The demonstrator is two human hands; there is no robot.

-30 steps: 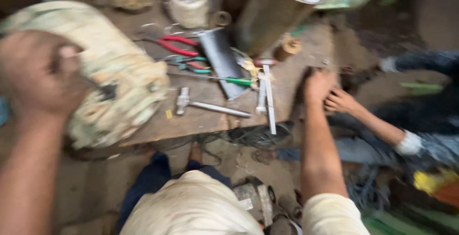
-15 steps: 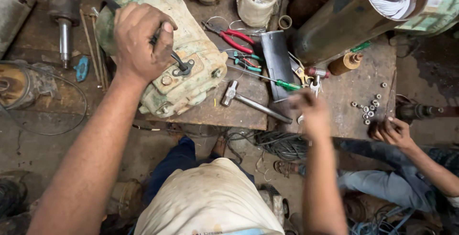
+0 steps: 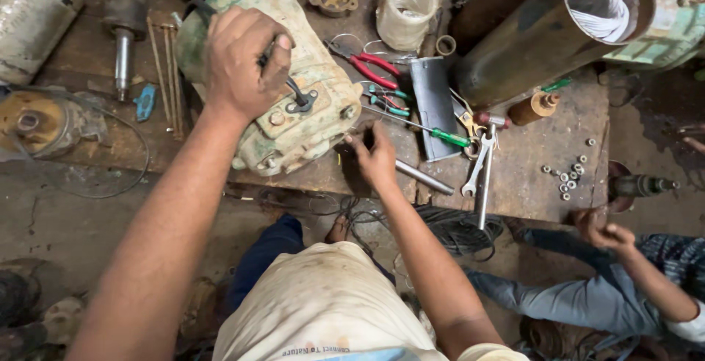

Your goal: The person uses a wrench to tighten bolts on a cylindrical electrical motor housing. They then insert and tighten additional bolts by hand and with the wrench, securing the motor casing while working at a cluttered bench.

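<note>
A person's left hand (image 3: 246,63) closes its fingers around a dark-handled tool set into the end plate of a worn pale-green electric motor housing (image 3: 283,85) on the cluttered wooden desk (image 3: 543,152). The right hand (image 3: 376,157) grips a steel hammer (image 3: 418,176) beside it. End-plate bolts still sit in place, so opening it looks barely begun.

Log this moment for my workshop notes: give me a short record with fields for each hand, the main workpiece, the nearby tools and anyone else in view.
Left hand: left hand gripping a dark-handled tool set against the motor's end plate
Right hand: right hand on the hammer, at its head end
Workpiece: worn green motor housing lying on the wooden bench
Nearby tools: red-handled pliers, green-handled screwdriver, spanner
Loose parts: nuts at the bench's right end
Other person: seated lower right, hands together
</note>
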